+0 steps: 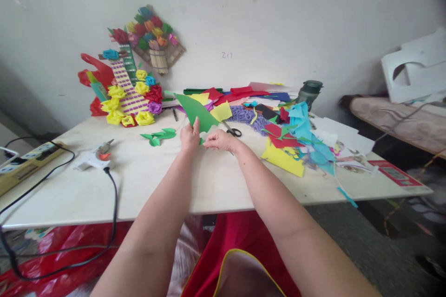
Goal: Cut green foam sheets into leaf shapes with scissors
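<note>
My left hand [190, 137] grips a green sheet of paper [199, 113], its thumb flat on the front. The sheet stands up at a slant above the table, with a pointed corner at the upper left. My right hand [220, 142] is closed in a pinch at the sheet's lower edge, close to the left fingers, where a bit of green shows between the hands. Just behind the right hand lie scissors [234, 132] with dark handles, partly covered. Left of my hands, several cut green paper leaves [158, 136] rest on the table.
A glue gun [94, 158] with a black cord and a power strip [28, 167] are at the left. Paper flowers [141, 118] decorate a model behind. Coloured scraps, purple yarn [244, 116], yellow paper [284, 158] and a dark bottle [309, 91] fill the right side.
</note>
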Motion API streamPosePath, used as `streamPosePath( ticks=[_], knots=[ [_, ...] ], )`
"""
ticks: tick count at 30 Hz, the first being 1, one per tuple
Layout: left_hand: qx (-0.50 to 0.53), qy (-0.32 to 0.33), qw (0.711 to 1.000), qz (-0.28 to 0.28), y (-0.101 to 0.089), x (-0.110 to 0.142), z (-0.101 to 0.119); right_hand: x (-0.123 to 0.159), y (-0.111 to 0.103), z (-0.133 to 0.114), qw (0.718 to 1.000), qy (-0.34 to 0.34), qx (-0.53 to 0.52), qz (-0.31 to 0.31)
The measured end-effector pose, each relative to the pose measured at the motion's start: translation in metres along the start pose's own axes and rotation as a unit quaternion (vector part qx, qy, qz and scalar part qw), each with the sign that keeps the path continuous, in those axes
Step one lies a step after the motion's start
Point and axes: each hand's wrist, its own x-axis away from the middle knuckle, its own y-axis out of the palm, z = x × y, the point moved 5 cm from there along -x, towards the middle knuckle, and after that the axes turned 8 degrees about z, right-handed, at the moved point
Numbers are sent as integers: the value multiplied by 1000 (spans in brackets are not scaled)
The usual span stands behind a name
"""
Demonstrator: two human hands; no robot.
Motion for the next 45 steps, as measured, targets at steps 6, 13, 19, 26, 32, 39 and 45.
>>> streamPosePath(
  ticks=[6,13,19,26,32,39,45],
  knots=[
    [-154,114,980,49,-2,-5,7,-4,-5,-5,989,-59,22,133],
    [-309,166,935,-44,9,7,9,7,2,5,989,89,12,-116],
    [-201,150,967,37,-1,-1,6,8,-9,19,986,142,-25,-85],
    [-43,103,991,72,0,4,0,-5,-1,15,985,83,-128,78],
    [35,40,997,48,1,9,3,-9,-8,12,981,31,-108,157],
    [121,-52,991,-14,5,8,-1,16,-107,42,800,57,-312,510],
    [174,-87,979,-67,11,9,-8,43,-139,76,630,127,-436,629]
  ],
)
